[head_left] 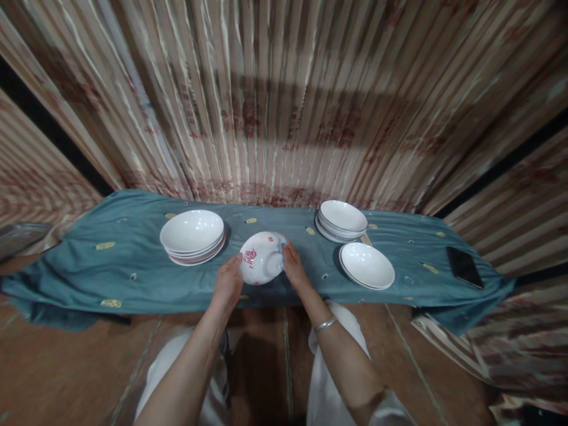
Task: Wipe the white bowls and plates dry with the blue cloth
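Tilted above the middle of the table is a white bowl (262, 271), its outside and foot turned toward me, with a red printed pattern and a light blue patch near its right rim. My left hand (228, 279) grips the left edge, fingers closed on it. The opposite edge is in my right hand (291, 264), also closed. To the left stands a stack of white bowls (193, 231), the lower ones red-edged. On the right are a stack of dark-rimmed white dishes (344, 216) and, nearer me, a smaller stack of shallow white bowls (367, 265).
A teal cloth (142, 260) with yellow motifs covers the long narrow table. A dark flat phone-like object (464, 266) lies at its right end. Pleated patterned curtains (275, 118) hang behind, with dark slanting poles at both sides.
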Available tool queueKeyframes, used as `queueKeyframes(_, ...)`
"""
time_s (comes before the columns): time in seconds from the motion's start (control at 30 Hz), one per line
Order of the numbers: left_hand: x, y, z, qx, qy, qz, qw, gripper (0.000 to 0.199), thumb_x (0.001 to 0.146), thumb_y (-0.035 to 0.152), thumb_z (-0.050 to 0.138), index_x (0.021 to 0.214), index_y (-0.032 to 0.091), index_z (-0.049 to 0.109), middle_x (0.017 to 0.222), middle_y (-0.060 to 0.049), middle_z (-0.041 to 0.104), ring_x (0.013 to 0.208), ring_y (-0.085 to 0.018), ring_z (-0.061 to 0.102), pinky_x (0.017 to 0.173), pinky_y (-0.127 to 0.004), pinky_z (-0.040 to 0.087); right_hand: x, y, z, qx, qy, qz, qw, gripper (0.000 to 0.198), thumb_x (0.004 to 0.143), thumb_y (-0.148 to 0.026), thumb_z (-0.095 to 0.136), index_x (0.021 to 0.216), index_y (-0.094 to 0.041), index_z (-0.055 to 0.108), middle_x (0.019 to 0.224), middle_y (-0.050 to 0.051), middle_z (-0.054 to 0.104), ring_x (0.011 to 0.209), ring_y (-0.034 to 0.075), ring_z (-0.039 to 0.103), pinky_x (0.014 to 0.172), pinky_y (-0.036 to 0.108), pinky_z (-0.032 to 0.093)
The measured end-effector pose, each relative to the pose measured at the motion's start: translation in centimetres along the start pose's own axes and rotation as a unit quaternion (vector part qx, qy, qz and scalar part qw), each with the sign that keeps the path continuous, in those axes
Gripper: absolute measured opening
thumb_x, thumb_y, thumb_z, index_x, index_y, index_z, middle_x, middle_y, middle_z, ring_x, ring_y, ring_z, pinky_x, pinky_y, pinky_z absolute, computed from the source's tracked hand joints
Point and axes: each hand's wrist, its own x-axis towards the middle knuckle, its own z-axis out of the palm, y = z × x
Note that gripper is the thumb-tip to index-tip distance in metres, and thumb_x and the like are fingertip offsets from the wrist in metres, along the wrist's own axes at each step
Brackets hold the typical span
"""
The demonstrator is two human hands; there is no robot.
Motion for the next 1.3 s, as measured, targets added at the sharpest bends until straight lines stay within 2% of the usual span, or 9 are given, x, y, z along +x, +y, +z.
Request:
queueKeyframes(0.17, 0.2, -0.7, -0.1, -0.039, 0.006, -0.021, 0.999, 0.032, 0.06, 0.032, 0.082, 0.08, 0.009, 0.071, 0.076, -0.01, 0.075, 0.085, -0.024, 0.071, 0.087, -0.037, 0.053, -0.1, 0.6, 0.2, 0.047, 0.031, 0.019, 0.998, 0.049, 0.092, -0.051, 0.039, 0.126, -0.022, 0.059, 0.134, 0.004, 0.059, 0.129, 0.02, 0.05, 0.113, 0.04, 0.034)
queueKeyframes(0.37, 0.4, -0.8, 0.4, -0.081, 0.012, -0.074, 0.994, 0.017, 0.082, 0.022, 0.062, 0.088, 0.007, 0.069, 0.085, -0.013, 0.075, 0.096, -0.027, 0.07, 0.092, -0.042, 0.052, -0.4, 0.4, 0.0, 0.089, 0.048, 0.019, 0.995, 0.053, 0.09, -0.054, 0.039, 0.128, -0.022, 0.058, 0.136, 0.003, 0.058, 0.13, 0.019, 0.048, 0.114, 0.038, 0.032)
queueKeyframes(0.57, 1.2, -1.1, 0.5, -0.123, 0.043, -0.125, 0.984, 0.025, 0.09, 0.02, 0.05, 0.106, 0.008, 0.066, 0.09, -0.012, 0.075, 0.103, -0.025, 0.067, 0.095, -0.043, 0.051, -1.4, 0.7, -0.2, 0.0, 0.076, -0.022, 0.997, 0.054, 0.095, -0.046, 0.032, 0.136, -0.017, 0.048, 0.143, 0.008, 0.05, 0.134, 0.018, 0.043, 0.115, 0.039, 0.029)
queueKeyframes(0.83, 1.8, -1.6, 1.0, -0.167, 0.031, -0.148, 0.974, 0.041, 0.094, 0.026, 0.044, 0.132, 0.013, 0.053, 0.103, -0.012, 0.074, 0.11, -0.027, 0.064, 0.099, -0.048, 0.047, -3.4, 1.5, 1.0, -0.11, 0.085, -0.085, 0.987, 0.055, 0.099, -0.041, 0.027, 0.147, -0.015, 0.033, 0.152, 0.011, 0.037, 0.142, 0.018, 0.03, 0.117, 0.041, 0.027)
queueKeyframes(1.1, 2.3, -1.6, 1.2, -0.199, 0.039, -0.163, 0.965, 0.043, 0.094, 0.026, 0.043, 0.134, 0.012, 0.05, 0.105, -0.013, 0.073, 0.101, -0.025, 0.068, 0.095, -0.042, 0.051, -5.7, 1.8, 3.1, -0.188, 0.048, -0.072, 0.978, 0.059, 0.1, -0.035, 0.024, 0.152, -0.01, 0.016, 0.156, 0.016, 0.026, 0.146, 0.023, 0.018, 0.117, 0.049, 0.023)
queueKeyframes(1.3, 2.2, -1.0, 1.9, -0.194, 0.059, -0.148, 0.968, 0.043, 0.097, 0.026, 0.038, 0.132, 0.007, 0.052, 0.098, -0.013, 0.074, 0.087, -0.021, 0.071, 0.09, -0.036, 0.053, -7.5, 0.8, 3.8, -0.251, 0.01, -0.129, 0.959, 0.06, 0.099, -0.026, 0.027, 0.153, -0.014, 0.004, 0.16, 0.013, 0.009, 0.148, 0.023, 0.008, 0.118, 0.05, 0.022)
